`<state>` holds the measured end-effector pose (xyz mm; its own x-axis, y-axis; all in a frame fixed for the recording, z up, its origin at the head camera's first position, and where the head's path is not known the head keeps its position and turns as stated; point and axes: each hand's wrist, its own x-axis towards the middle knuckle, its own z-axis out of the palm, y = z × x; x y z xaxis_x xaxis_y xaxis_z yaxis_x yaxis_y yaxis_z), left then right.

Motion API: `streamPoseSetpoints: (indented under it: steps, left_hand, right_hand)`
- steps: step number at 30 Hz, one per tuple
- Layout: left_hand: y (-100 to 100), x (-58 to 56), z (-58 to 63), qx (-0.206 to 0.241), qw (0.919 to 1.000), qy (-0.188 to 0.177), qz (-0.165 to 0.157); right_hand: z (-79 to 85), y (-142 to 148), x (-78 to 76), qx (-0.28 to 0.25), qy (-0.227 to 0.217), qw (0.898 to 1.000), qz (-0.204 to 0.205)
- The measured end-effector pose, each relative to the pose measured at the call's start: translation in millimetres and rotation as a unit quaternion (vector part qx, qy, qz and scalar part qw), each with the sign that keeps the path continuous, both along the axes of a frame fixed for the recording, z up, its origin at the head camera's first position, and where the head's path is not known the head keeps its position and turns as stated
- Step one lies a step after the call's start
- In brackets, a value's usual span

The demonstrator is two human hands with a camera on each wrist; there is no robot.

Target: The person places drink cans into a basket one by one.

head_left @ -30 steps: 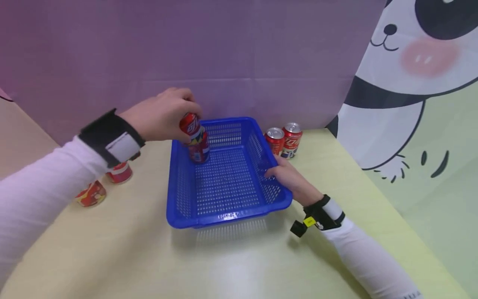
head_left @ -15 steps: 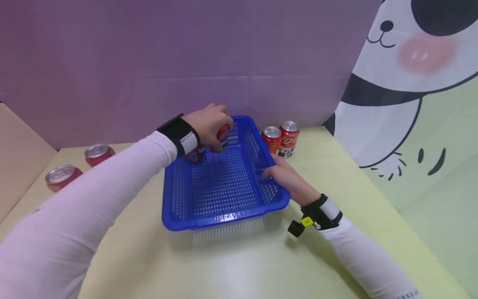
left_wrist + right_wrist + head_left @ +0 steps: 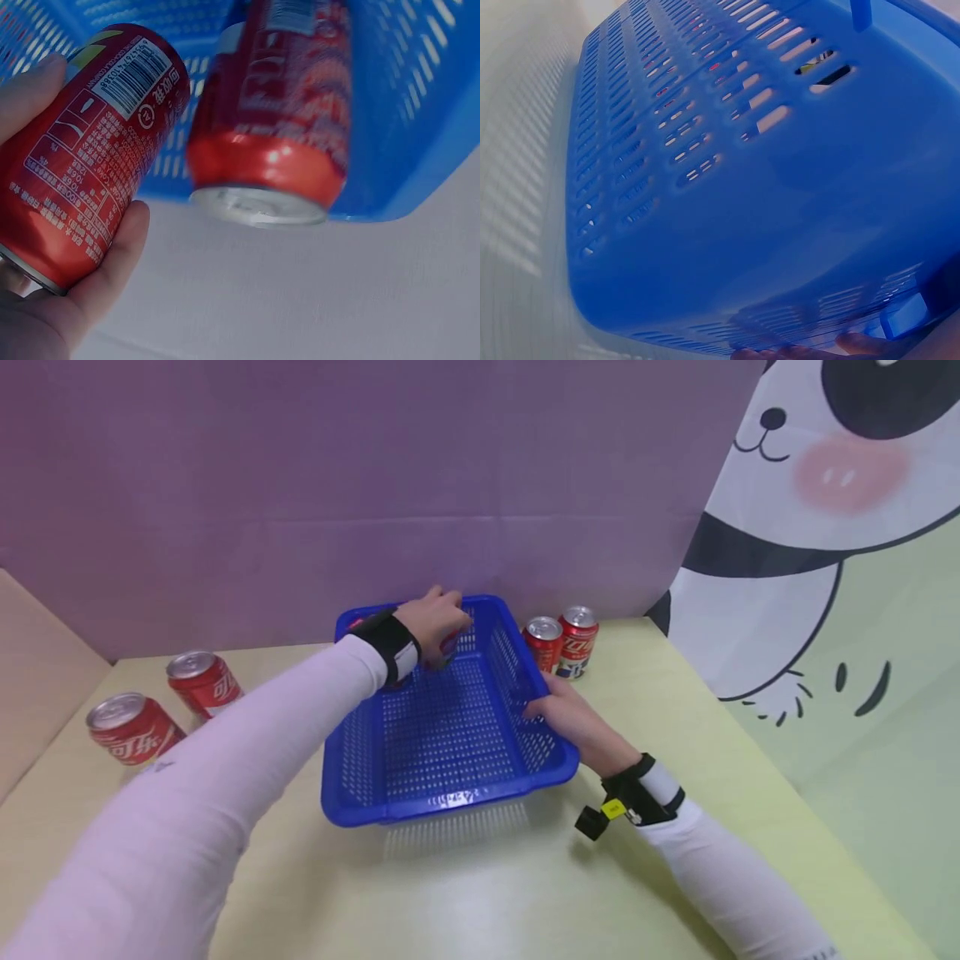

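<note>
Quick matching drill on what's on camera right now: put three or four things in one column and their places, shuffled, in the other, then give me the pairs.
Things:
1. left hand
2. right hand
3. pair of cans
4. two cans

Places:
A. on the table left of the blue basket
B. on the basket's right rim
C. at the far end inside the basket, holding a red can
D. standing by the basket's far right corner

Pairs: 1-C, 2-B, 3-D, 4-A
</note>
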<state>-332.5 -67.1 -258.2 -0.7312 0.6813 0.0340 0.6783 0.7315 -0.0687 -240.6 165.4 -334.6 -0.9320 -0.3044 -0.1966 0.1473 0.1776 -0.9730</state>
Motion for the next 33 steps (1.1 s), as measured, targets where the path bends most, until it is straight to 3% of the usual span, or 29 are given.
streamPoseSetpoints:
  steps: [5, 11, 24, 33]
  left_hand:
    - [-4.2, -2.9, -13.9, -0.002, 0.9998, 0.016, -0.012]
    - [-5.6, -6.6, -21.7, -0.013, 0.9994, 0.029, 0.010]
    - [-2.7, -8.5, -26.1, -0.053, 0.9970, 0.020, 0.053]
    - [-1.3, -8.8, -32.7, -0.089, 0.9924, 0.069, 0.050]
  right_hand:
    - [-1.8, -0.7, -1.1, -0.004, 0.004, 1.000, 0.000]
    - [-3.0, -0.9, -0.8, -0.010, -0.002, 1.000, -0.004]
    - [-1.7, -3.4, 1.2, -0.012, -0.006, 1.000, -0.003]
    - [-1.8, -2.2, 1.6, -0.002, 0.005, 1.000, 0.000]
